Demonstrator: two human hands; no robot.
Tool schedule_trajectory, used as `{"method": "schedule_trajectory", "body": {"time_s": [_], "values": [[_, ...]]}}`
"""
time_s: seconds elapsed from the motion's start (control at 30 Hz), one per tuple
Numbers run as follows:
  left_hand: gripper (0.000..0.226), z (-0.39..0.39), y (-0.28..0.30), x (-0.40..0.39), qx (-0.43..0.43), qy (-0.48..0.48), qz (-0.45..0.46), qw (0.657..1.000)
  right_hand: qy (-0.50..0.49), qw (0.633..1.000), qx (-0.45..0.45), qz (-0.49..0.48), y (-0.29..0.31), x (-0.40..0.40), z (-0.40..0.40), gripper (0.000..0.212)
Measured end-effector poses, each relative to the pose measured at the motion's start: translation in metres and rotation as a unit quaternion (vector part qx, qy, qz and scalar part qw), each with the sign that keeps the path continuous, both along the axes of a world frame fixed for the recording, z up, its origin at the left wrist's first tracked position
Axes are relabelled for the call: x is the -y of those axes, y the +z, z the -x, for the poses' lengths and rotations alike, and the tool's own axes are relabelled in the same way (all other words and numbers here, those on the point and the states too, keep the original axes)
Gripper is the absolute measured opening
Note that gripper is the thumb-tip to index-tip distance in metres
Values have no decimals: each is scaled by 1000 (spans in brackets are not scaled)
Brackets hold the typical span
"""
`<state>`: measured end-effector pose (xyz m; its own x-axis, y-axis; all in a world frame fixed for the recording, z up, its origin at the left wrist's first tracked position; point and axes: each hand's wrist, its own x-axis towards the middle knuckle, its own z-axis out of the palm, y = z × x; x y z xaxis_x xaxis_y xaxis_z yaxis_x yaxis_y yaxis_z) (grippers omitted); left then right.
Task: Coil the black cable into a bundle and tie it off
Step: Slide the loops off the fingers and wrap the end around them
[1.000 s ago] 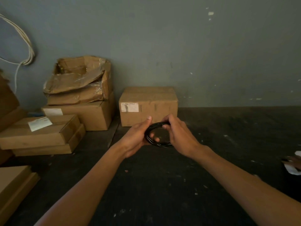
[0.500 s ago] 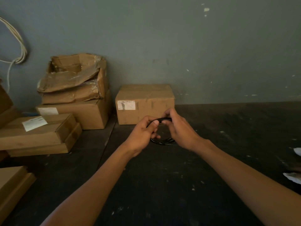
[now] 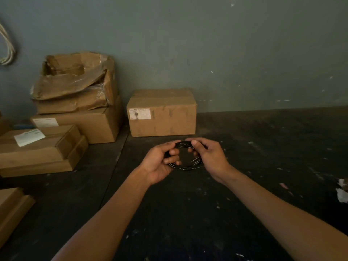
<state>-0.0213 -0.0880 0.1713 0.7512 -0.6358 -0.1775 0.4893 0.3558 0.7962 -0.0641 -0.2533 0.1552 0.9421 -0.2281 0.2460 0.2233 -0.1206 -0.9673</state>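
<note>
The black cable (image 3: pixel 188 167) is wound into a small round coil of several loops, held in the air above the dark floor. My left hand (image 3: pixel 160 162) grips the coil's left side, fingers curled through the ring. My right hand (image 3: pixel 211 157) holds the right side, thumb on the top of the loops. The upper arc of the coil runs between both thumbs. Parts of the coil are hidden behind my fingers.
A closed cardboard box (image 3: pixel 162 113) stands just beyond my hands against the grey wall. Stacked and torn cardboard boxes (image 3: pixel 75 102) fill the left side, with flat cartons (image 3: pixel 39 147) nearer. White paper scraps (image 3: pixel 341 193) lie at the right edge. Pale cords (image 3: pixel 7 51) hang on the wall.
Both hands have kept hold of the coil and shifted their grip on it; my left fingers now curl further through the ring. The view has tilted slightly.
</note>
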Motion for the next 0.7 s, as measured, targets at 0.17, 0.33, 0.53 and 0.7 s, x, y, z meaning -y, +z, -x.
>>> {"method": "schedule_trajectory", "body": {"time_s": [0.17,0.33,0.53,0.7], "values": [[37,6,-8,3,2,-71,-128,989,-8,999,-14,44,-17,4,11,23],[38,13,-25,13,128,-74,-291,945,-4,993,-39,112,-41,13,25,17],[38,26,-77,23,184,-89,-379,902,25,986,-143,81,-79,27,52,10],[37,40,-119,22,210,-113,-423,874,61,921,-317,217,-115,59,85,20]]}}
